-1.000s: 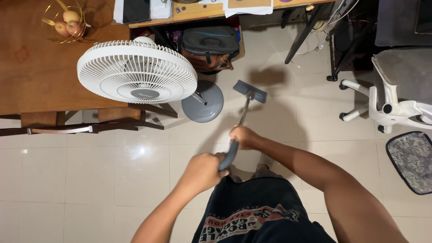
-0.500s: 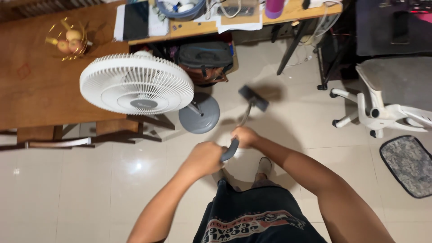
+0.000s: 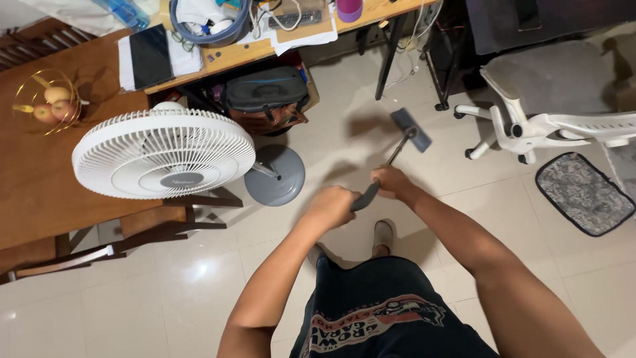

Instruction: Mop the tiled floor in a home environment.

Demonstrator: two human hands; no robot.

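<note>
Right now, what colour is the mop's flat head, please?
Grey-blue; the mop head shows best in the head view.

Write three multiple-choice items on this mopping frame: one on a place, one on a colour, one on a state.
1. Where does the mop head lie?
A. on the wooden table
B. on the tiled floor between the fan base and the office chair
C. on the patterned mat

2. What colour is the fan grille?
A. white
B. black
C. red

3. How is the mop handle held?
A. by the left hand alone
B. by nobody
C. by both hands

Answers:
1 B: the mop head rests on the floor, right of the fan base and left of the office chair.
2 A: the round grille is white.
3 C: the left hand grips the upper end and the right hand grips further down.
</note>
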